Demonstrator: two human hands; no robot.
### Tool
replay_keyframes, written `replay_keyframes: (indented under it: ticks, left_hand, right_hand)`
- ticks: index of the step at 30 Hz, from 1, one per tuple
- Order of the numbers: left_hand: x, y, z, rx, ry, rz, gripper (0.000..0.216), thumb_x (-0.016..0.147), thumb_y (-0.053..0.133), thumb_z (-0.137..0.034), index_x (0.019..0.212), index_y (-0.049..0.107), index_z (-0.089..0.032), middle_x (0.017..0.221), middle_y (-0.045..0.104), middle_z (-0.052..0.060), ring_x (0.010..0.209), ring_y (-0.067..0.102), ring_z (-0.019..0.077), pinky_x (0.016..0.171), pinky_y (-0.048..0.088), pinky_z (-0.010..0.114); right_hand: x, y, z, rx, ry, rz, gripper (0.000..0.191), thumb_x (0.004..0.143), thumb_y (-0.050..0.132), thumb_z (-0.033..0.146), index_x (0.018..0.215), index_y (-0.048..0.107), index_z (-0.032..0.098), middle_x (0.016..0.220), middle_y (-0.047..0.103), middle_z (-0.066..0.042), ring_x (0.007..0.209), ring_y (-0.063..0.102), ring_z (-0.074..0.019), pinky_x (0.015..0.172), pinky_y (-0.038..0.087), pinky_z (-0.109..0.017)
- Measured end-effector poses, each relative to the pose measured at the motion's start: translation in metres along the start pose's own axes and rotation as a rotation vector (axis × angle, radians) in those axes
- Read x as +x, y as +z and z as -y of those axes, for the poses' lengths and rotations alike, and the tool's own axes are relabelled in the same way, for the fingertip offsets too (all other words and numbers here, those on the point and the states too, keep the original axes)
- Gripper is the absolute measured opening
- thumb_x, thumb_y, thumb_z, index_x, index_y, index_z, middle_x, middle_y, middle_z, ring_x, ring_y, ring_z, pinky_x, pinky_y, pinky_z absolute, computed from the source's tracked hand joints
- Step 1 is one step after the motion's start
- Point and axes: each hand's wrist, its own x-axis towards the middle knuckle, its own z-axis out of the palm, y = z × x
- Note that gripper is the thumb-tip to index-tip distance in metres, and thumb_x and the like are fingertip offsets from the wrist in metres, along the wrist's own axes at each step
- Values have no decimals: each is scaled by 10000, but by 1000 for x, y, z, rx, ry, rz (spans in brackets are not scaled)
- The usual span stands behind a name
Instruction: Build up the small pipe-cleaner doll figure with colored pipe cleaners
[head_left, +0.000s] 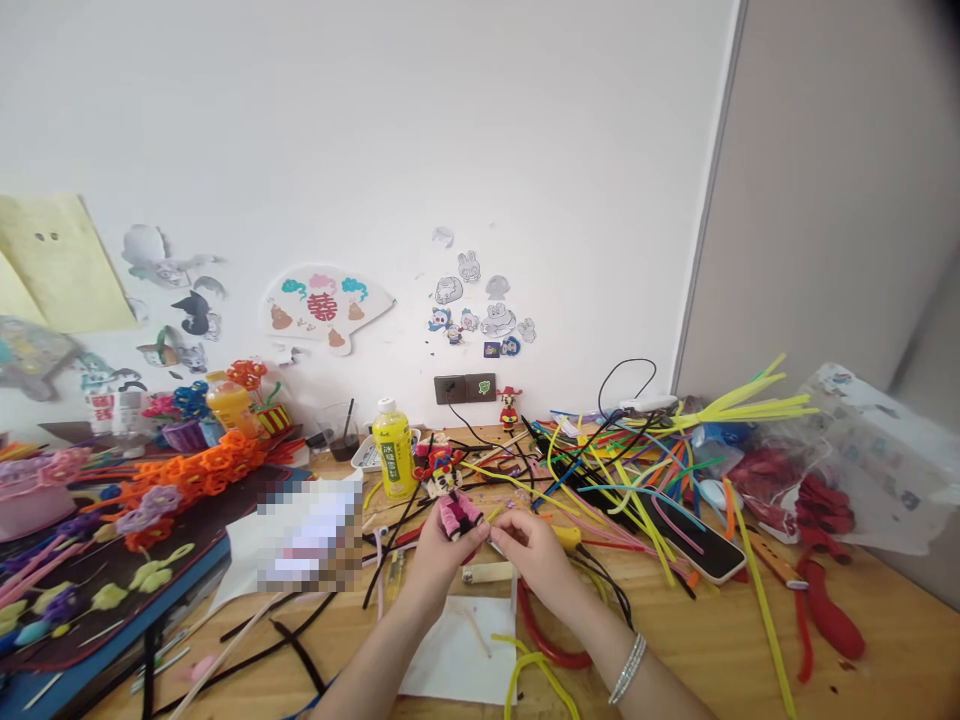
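Observation:
A small pipe-cleaner doll (pixel 455 508) with a red and blue headdress, pink sleeves and dark clothing is held upright in my left hand (pixel 439 555), fingers closed around its lower part. My right hand (pixel 529 548) meets it at the doll's right side, thumb and fingers pinched together. A short yellow bit shows by those fingertips, but what they grip is too small to make out. Below my hands lies a white sheet (pixel 457 665) with a yellow pipe cleaner (pixel 536 665) across its right side. A yellow-handled tool (pixel 568 537) sits just behind my right hand.
Behind the doll stand a yellow drink bottle (pixel 392 450) and a similar red figure (pixel 510 408). Loose pipe cleaners (pixel 622 470) and a phone (pixel 697 540) crowd the right, near red pliers-like handles (pixel 832 610). Orange pipe-cleaner flowers (pixel 187 480) fill the left.

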Motion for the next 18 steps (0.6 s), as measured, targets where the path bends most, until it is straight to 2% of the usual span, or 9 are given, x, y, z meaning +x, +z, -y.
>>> replay_keyframes:
  ticks: [6,11,15,18]
  left_hand:
    - [3,-4,-5,-65,26,-11,298,573,747,-282,702,502,-172,589,508,-47,528,442,91,517,344,202]
    - [4,-5,-13,-105,21,109,247,689,659,-305,673,445,-181,530,482,-53,507,428,84,535,344,212]
    - [2,-4,-14,-208,-36,188,260,681,676,-306,713,445,-191,516,469,-65,485,415,80,511,333,212]
    - [0,-2,-14,-360,-85,266,286,668,679,-386,734,480,-190,567,491,-48,502,435,84,504,339,214]
  right_hand:
    - [-1,2,3,-66,7,32,148,749,529,240,637,591,166,574,510,19,559,447,-119,531,346,-228]
    - [0,2,-1,-121,-37,10,177,803,465,236,712,598,161,663,570,-12,635,503,-143,596,374,-249]
    - [1,-2,-2,-152,-58,-43,263,830,437,277,634,570,162,618,551,-12,624,505,-150,594,372,-257]
    - [1,-2,0,-86,-47,-100,148,787,508,273,714,582,168,684,578,-22,644,518,-158,594,394,-259]
